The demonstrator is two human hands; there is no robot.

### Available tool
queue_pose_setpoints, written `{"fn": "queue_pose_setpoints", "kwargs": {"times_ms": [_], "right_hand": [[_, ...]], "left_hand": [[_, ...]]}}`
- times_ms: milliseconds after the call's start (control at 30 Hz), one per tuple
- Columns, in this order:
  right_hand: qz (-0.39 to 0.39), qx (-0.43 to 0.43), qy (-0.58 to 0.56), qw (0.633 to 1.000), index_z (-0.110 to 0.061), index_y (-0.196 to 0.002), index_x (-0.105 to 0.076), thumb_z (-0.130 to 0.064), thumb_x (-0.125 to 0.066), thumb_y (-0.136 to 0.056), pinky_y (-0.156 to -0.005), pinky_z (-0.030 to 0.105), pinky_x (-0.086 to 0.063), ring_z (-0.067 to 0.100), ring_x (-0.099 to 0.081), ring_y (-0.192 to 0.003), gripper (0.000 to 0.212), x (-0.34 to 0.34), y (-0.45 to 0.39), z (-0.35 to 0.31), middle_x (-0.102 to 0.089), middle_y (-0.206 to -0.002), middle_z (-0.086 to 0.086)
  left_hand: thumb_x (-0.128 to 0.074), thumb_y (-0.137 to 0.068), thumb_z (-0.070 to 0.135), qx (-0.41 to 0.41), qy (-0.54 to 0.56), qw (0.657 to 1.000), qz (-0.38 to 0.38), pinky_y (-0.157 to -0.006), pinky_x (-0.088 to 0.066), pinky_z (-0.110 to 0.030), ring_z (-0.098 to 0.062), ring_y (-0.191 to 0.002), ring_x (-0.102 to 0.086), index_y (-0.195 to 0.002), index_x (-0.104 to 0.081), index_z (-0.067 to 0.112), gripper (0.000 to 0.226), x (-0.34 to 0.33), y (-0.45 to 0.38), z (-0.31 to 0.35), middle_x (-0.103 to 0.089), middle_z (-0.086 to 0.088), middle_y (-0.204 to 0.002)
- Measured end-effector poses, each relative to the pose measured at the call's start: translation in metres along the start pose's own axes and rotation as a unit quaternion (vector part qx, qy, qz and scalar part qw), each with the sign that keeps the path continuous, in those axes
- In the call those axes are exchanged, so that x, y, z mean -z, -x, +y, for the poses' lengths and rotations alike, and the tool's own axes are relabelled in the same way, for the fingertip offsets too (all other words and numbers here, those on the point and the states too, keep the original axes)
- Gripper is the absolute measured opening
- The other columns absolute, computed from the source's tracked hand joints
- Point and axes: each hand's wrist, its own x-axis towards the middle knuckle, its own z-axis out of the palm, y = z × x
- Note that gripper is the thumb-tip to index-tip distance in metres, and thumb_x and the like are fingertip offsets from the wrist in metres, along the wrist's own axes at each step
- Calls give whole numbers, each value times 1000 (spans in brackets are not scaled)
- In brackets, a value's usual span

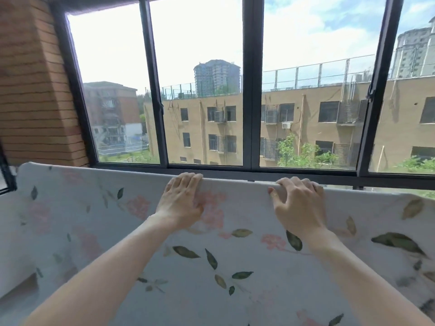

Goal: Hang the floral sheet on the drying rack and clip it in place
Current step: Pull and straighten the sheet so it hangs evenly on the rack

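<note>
Dark-framed windows (251, 90) fill the view from 9 to 3 o'clock, with the floral sheet (98, 222) draped over a hidden rail below them.

Both hands sit on the sheet's top fold near centre: the left hand (181, 203) lies flat, fingers straight over the edge; the right hand (299, 203), just toward 3 o'clock, curls its fingers over the fold, gripping it. Cloth runs on toward 9 and 3 o'clock, a brick wall (35, 90) at 10.
</note>
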Motion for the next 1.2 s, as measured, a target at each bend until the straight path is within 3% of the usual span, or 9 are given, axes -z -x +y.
{"fn": "queue_pose_setpoints", "kwargs": {"times_ms": [67,133,333,533,733,900,1067,1200], "right_hand": [[11,-36,17,999,-34,-102,-67,-53,-50,-98,-104,41,-29,22,-55,-101,25,-2,-3,-7,-69,-103,-7],[12,-58,13,998,-36,-103,-68,-51,-53,-97,-112,43,-24,25,-56,-109,23,-4,-6,-19,-71,-108,-6],[-53,31,-33,998,-28,-138,-61,-44,-65,-94,-126,46,-9,26,-48,-134,47,-41,-8,-119,-62,-139,-2],[-115,118,-46,985,-28,-151,-48,-51,-62,-94,-126,45,-6,25,-37,-144,63,-97,-24,-237,-48,-154,-4],[-140,186,-54,971,-29,-157,-37,-55,-54,-94,-119,42,-13,28,-35,-138,70,-163,-44,-348,-42,-154,-4],[-149,223,-52,962,-28,-153,-39,-60,-54,-92,-113,43,-17,29,-39,-133,71,-219,-62,-436,-46,-148,0],[-175,246,-76,950,-30,-151,-42,-61,-52,-91,-110,45,-25,28,-47,-130,68,-268,-86,-519,-51,-145,3],[-171,265,-65,947,-27,-149,-41,-61,-51,-91,-108,46,-28,29,-51,-125,68,-301,-102,-571,-53,-141,3]], "left_hand": [[-61,-88,37,42,-11,999,-30,-129,0,-36,-16,-158,1,-164,-5,32,94,7,14,-43,-4,9,-171],[-61,-88,34,79,-9,995,-59,-129,-1,-36,-17,-159,2,-165,-2,31,97,12,30,-78,4,9,-172],[-62,-87,40,137,-21,985,-105,-129,-11,-40,-21,-157,-11,-162,-18,30,88,20,86,-158,-13,4,-171],[-62,-88,41,172,-17,982,-73,-125,-17,-38,-16,-152,-21,-154,-37,32,71,46,128,-232,-25,9,-164],[-64,-85,43,235,-39,970,-53,-120,-25,-36,-15,-147,-31,-149,-45,33,68,67,162,-326,-34,12,-158],[-59,-77,46,273,-48,960,-38,-113,-33,-35,-14,-140,-39,-141,-51,35,65,75,170,-400,-39,16,-152],[-65,-83,38,285,-61,955,-47,-113,-35,-35,-16,-137,-42,-142,-50,33,61,88,140,-488,-41,14,-151],[-67,-85,29,287,-30,957,-5,-114,-37,-33,-17,-134,-45,-139,-54,28,56,92,107,-540,-46,11,-147]]}}
